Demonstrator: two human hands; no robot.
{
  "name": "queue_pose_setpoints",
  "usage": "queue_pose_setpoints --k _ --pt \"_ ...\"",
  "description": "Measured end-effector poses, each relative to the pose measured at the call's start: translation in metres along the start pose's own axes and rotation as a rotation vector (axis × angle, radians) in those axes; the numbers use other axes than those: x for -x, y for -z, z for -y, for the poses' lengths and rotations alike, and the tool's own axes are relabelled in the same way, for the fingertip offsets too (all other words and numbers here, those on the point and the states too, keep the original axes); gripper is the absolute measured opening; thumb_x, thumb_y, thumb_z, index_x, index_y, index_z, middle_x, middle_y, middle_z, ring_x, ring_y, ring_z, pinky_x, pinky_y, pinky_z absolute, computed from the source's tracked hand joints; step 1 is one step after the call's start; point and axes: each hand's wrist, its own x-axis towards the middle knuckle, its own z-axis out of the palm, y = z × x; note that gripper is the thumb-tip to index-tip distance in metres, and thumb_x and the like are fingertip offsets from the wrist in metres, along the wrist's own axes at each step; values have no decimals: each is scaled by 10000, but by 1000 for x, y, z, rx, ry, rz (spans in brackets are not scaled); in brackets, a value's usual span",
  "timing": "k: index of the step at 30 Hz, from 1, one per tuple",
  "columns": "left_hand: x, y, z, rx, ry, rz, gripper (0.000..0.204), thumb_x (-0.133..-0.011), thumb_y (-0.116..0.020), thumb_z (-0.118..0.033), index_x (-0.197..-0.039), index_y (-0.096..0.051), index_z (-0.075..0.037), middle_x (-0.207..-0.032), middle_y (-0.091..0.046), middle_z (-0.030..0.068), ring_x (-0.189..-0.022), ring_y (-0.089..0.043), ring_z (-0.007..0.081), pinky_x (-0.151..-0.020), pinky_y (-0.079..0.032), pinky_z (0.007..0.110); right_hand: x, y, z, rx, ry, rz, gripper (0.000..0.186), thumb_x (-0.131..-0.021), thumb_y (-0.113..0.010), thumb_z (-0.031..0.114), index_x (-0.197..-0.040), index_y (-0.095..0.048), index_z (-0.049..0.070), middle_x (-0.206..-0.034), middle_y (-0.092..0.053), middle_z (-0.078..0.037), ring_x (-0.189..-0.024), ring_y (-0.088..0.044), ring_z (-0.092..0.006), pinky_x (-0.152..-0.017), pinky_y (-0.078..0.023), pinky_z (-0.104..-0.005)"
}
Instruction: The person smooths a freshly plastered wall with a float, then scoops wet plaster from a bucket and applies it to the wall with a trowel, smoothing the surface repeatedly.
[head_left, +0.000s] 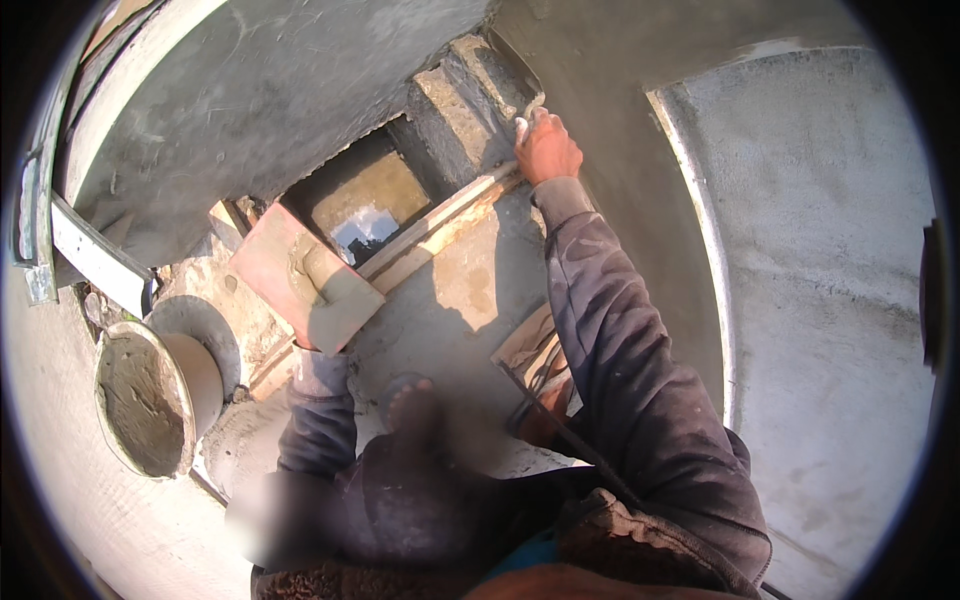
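My right hand (550, 148) is closed round the handle of a trowel, its thin metal blade (516, 62) edge-on against the corner of the grey plastered wall. Beside the blade is a rough, mortar-covered block ledge (455, 100). At the lower left, my left hand (306, 344) holds up a flat reddish mortar board (275, 250) from below; its fingers are mostly hidden under the board. A small heap of wet mortar (312, 272) lies on the board, partly in shadow.
A bucket of grey mortar (145, 405) stands at the left. Beyond the board, a rectangular pit (375, 190) holds water, with wooden planks (440, 225) along its near edge. A torn paper bag (530, 345) lies by my right arm. A metal straightedge (100, 255) leans at far left.
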Motion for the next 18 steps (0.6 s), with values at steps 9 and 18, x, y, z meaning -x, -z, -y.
queue_pose_setpoints --k 9,18 --pt "-11 -20 -23 -264 -228 -60 405 -1021 -583 -74 -1412 -521 11 -1313 -618 131 -1139 -643 222 -945 -563 330 -17 61 24 -175 8 -423 341 -1006 -594 367 -1188 -616 80 -1127 -687 -174 -957 -703 -420 -782 -554 -541" --pt "-35 -40 -42 123 -29 138 449 -1019 -617 -159 -1432 -515 -14 -1348 -611 112 -1164 -624 202 -968 -529 332 120 120 20 -1605 104 971 354 -1079 -514 310 -969 -608 -13 -719 -554 -66 -591 -550 -129 -507 -460 -278"
